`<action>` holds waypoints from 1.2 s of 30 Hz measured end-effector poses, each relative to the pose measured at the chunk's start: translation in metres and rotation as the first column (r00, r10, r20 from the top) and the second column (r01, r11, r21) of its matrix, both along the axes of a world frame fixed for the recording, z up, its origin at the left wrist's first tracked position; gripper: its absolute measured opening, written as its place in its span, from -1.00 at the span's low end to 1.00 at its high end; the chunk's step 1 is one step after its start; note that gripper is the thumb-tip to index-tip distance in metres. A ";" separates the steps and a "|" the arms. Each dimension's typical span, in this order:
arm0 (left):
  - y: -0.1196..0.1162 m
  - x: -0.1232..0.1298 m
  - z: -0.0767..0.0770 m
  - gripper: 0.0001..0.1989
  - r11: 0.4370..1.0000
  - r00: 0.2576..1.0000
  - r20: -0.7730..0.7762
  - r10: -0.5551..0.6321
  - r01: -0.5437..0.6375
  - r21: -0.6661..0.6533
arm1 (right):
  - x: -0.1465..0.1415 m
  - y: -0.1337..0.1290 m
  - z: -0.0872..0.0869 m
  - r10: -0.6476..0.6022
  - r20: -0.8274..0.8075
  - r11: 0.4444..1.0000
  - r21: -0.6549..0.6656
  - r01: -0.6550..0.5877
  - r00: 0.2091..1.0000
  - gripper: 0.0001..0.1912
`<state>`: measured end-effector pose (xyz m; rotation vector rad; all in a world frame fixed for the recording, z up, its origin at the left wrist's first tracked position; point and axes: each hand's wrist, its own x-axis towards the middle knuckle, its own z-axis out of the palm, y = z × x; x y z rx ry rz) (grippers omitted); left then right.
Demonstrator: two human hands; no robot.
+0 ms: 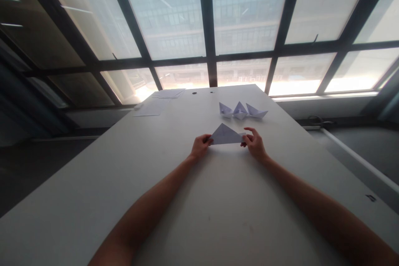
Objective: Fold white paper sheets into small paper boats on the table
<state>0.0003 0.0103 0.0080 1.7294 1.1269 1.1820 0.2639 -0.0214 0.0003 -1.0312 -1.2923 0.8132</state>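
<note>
A folded sheet of white paper [225,135] with a triangular peak and a straight lower edge is held just above the white table. My left hand [201,146] pinches its left corner. At the right end, my right hand [254,144] grips the paper between thumb and fingers, with the index finger raised and bent. Beyond the paper, three folded paper boats [240,110] stand side by side on the table.
The long white table [174,208] reaches toward large dark-framed windows. Flat paper sheets [152,107] lie at its far left. Two small dark round spots [194,93] are near the far edge. A small dark mark [370,198] is near the right edge.
</note>
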 end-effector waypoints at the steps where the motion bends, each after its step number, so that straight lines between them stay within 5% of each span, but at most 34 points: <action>1: 0.000 0.000 0.000 -0.66 1.000 1.000 0.003 -0.004 0.004 -0.001 | 0.000 0.000 0.000 -0.015 -0.027 1.000 -0.001 0.015 1.000 -0.55; 7: 0.001 -0.001 -0.002 -0.65 1.000 1.000 -0.008 0.009 -0.009 0.005 | 0.000 0.003 -0.003 -0.037 -0.038 0.999 -0.019 0.036 0.999 -0.62; 18: -0.001 0.001 0.001 -0.65 0.999 0.999 0.021 0.046 -0.046 0.025 | 0.003 0.010 -0.014 -0.011 0.251 0.998 -0.052 0.025 0.968 -0.33; 26: -0.002 0.001 0.002 -0.65 0.998 0.999 0.021 0.047 -0.047 0.037 | 0.006 0.004 -0.004 0.050 0.299 0.997 0.047 -0.068 0.953 -0.66; 36: -0.001 0.001 0.000 -0.65 1.000 1.000 -0.024 -0.004 0.004 0.014 | 0.006 0.006 -0.010 -0.098 0.231 0.994 0.077 0.082 0.968 -0.67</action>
